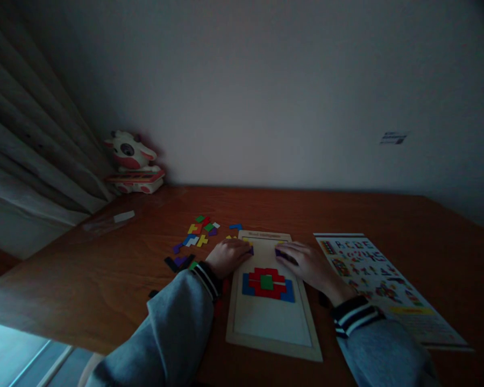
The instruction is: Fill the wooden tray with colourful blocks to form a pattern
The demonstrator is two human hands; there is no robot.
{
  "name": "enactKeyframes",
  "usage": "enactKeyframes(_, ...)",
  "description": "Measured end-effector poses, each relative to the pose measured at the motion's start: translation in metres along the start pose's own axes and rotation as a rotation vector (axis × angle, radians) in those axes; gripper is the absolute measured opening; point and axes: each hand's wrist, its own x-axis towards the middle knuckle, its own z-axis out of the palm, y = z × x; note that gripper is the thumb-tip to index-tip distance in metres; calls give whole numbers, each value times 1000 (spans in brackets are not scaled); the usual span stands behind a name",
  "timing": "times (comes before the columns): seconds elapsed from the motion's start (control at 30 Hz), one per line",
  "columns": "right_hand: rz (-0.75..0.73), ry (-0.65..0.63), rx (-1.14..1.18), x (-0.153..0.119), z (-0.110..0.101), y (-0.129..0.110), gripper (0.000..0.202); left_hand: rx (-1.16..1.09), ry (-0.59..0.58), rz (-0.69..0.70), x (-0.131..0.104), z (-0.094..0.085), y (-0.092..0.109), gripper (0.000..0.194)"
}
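A wooden puzzle board (272,322) in a pale frame lies on the table in front of me. At its middle, red pieces (262,274) surround a green square (267,282), with blue pieces (249,285) at both sides. My left hand (230,255) reaches over the board's upper left edge, fingers closed on a small purple puzzle piece (251,250). Opposite it, my right hand (306,263) has its fingers curled over another purple puzzle piece (280,252) at the upper right. Bits of yellow show near both hands. The fingers partly cover these pieces.
Loose coloured pieces (201,240) are scattered left of the board, some partly behind my left sleeve. A printed pattern sheet (387,290) lies at the right, beneath my right forearm. A cow-shaped toy (133,161) stands at the back left, near a clear plastic bag (105,223) and the curtain.
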Motion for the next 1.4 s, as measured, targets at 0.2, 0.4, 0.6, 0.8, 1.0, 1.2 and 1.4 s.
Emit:
enactKeyframes(0.2, 15, 35, -18, -1, 0, -4, 28, 15, 23, 44, -5, 4, -2, 29)
enactKeyframes(0.4, 79, 67, -4, -2, 0, -3, 28, -23, 123, -40, -4, -2, 1, 27)
enactKeyframes(0.6, 19, -3, 89, -16, -11, -12, 26, -147, 102, 227, -13, -19, 13, 36)
enactKeyframes(0.8, -9, -170, 176, -25, -23, -26, 52, -184, 84, 264, -19, -24, 18, 59)
enactKeyframes(1.0, 42, -186, 199, -26, -23, -21, 54, -207, 59, 238, -21, -19, 12, 46)
enactKeyframes(1.2, 28, -202, 235, -25, -21, -23, 52, -234, 65, 244, -20, -20, 13, 46)
enactKeyframes(1.4, 21, -201, 268, -24, -21, -23, 44, -263, 46, 210, -21, -22, 13, 46)
